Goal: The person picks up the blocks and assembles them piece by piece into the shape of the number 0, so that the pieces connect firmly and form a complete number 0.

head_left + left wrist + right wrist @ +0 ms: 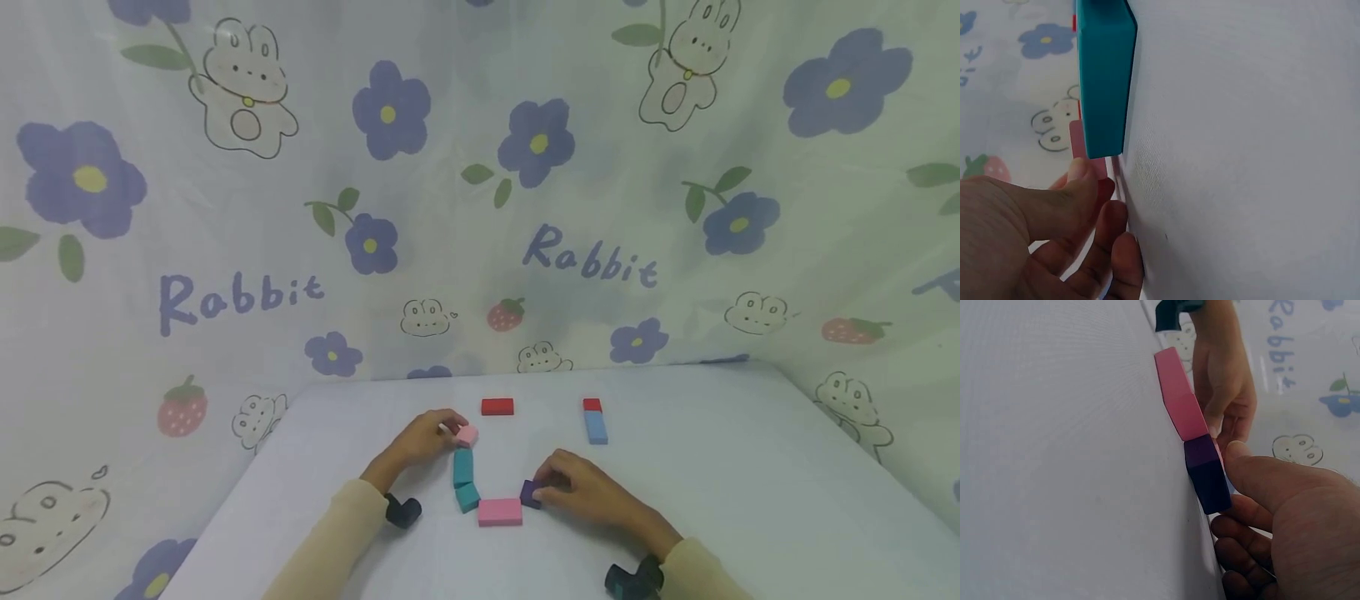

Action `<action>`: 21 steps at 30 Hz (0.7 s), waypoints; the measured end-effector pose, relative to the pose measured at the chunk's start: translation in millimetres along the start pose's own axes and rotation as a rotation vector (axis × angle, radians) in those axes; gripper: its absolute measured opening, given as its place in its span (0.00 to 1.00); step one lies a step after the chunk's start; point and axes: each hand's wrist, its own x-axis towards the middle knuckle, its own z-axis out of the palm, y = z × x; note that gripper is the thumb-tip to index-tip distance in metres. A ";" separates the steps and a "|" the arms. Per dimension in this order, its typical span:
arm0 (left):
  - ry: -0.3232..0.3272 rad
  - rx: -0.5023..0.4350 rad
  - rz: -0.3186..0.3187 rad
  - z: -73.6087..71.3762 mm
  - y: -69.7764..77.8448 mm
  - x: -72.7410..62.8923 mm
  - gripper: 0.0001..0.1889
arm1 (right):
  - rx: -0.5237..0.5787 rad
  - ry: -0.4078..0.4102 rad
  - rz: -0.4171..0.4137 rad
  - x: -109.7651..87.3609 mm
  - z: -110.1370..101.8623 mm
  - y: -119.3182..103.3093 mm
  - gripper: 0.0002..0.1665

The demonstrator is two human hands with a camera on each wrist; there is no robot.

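Observation:
In the head view, my left hand [426, 437] pinches a small pink block [467, 436] between thumb and fingers. That block sits at the far end of a long teal block [463, 468]. A small teal block [467, 497], set at an angle, follows on the near side. A long pink block [500, 512] lies crosswise at the front. At its right end, my right hand [592, 490] pinches a small dark purple block [530, 494]. The right wrist view shows the purple block [1209, 478] against the end of the pink one, thumb tip at its side.
Farther back on the white table [697, 450] lies a red block [497, 407]. To its right, a light blue block [596, 428] has a small red block [592, 405] at its far end. A patterned curtain [450, 208] hangs behind and around the table.

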 end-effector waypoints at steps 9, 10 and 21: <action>-0.013 0.019 0.040 -0.9 0.2 -0.1 0.13 | -0.020 0.008 0.001 0.4 0.0 0.3 0.13; -0.015 0.019 0.040 -1.2 0.4 0.0 0.13 | -0.021 0.008 -0.001 0.6 -0.1 0.6 0.13; -0.055 0.016 0.004 -3.1 3.4 -2.7 0.14 | -0.009 0.006 -0.008 0.5 0.8 1.2 0.12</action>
